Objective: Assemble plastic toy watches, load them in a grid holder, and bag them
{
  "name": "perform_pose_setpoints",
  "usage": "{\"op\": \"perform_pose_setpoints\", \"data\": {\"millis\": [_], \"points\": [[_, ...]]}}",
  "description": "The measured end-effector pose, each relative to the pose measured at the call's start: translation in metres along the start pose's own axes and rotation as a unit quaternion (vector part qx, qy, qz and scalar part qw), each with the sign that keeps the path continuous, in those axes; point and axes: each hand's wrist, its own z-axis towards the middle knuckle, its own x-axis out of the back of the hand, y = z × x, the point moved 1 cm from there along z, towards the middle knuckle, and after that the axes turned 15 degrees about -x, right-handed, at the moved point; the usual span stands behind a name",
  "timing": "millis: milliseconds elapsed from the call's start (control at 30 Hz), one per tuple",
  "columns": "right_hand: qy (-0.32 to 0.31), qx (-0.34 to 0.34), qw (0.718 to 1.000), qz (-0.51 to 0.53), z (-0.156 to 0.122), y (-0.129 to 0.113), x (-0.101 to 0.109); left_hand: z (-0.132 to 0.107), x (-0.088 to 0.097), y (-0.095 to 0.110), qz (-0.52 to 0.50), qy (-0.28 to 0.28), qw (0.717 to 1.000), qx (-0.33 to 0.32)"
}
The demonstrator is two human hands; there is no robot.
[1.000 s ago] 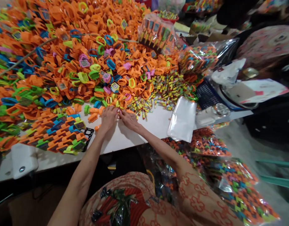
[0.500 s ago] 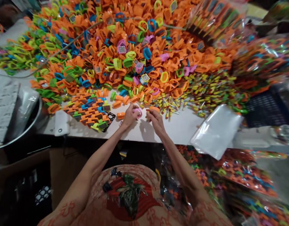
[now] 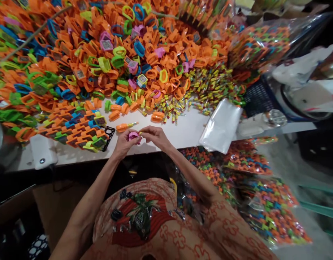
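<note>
My left hand (image 3: pixel 123 143) is closed round a small pink plastic ring piece (image 3: pixel 133 135) over the front edge of the white table (image 3: pixel 182 133). My right hand (image 3: pixel 155 135) pinches a small yellow stick (image 3: pixel 141 133) against the pink piece; the two hands touch. An orange piece with a yellow stick in it (image 3: pixel 124 126) lies on the table just beyond my left hand. Another orange piece (image 3: pixel 158 116) lies beyond my right hand. A heap of loose small yellow sticks (image 3: pixel 210 90) spreads to the right.
A huge pile of orange, green, blue and pink plastic pieces (image 3: pixel 101 54) covers the table's far side. Stacked assembled pieces (image 3: pixel 74 126) lie at the left on a black tray. Clear plastic bags (image 3: pixel 220 126) lie at the right. Filled bags (image 3: pixel 258 195) rest below the table.
My hands drew back from the pile to the table's front edge. The left hand took up the pink piece and the right hand now brings a yellow stick to it. The camera view shifted.
</note>
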Motion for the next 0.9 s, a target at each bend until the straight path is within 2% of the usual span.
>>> {"op": "perform_pose_setpoints", "data": {"millis": [167, 367, 600, 767, 900], "points": [[0.008, 0.043, 0.999, -0.019, -0.003, -0.005, -0.002, -0.004, -0.002, 0.014, 0.093, -0.066, 0.993, -0.008], [-0.083, 0.034, 0.996, -0.032, -0.003, -0.006, 0.004, -0.004, 0.004, 0.019, 0.147, -0.127, 0.981, 0.004], [-0.133, 0.045, 0.99, -0.012, -0.001, -0.002, 0.009, 0.0, 0.0, 0.013, 0.13, -0.176, 0.975, 0.049], [-0.17, 0.03, 0.984, -0.045, 0.0, -0.005, 0.013, -0.002, 0.002, 0.012, 0.079, -0.173, 0.978, 0.089], [-0.144, 0.008, 0.988, -0.063, -0.003, -0.001, 0.015, -0.002, 0.006, 0.012, 0.052, -0.188, 0.975, 0.108]]}}
